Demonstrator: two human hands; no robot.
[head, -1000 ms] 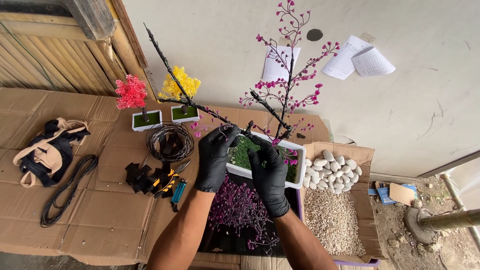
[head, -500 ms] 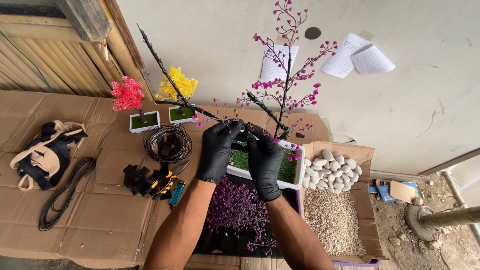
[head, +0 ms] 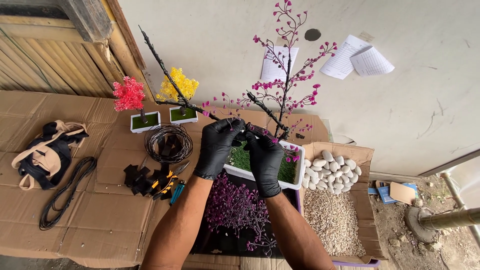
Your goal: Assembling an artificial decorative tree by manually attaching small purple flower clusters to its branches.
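Note:
Both my hands wear black gloves. My left hand (head: 216,145) pinches a dark bare branch (head: 165,70) that rises up and to the left. My right hand (head: 263,159) grips the same branch where it joins the artificial tree (head: 284,85), which has dark stems and small pink blossoms. The tree stands in a white rectangular planter (head: 296,179) lined with green turf. Under my forearms lies a dark tray of loose purple flower sprigs (head: 235,210).
Small red (head: 129,95) and yellow (head: 176,86) trees stand in white pots. A black wire coil (head: 168,143), pliers (head: 167,181), a bag (head: 49,152) and a cord (head: 65,192) lie on cardboard. At right, a box holds white stones (head: 331,165) and gravel (head: 332,222). Papers (head: 356,56) hang on the wall.
My hands have shifted slightly up along the branch and closer together. The bare branch has tilted a little more upright.

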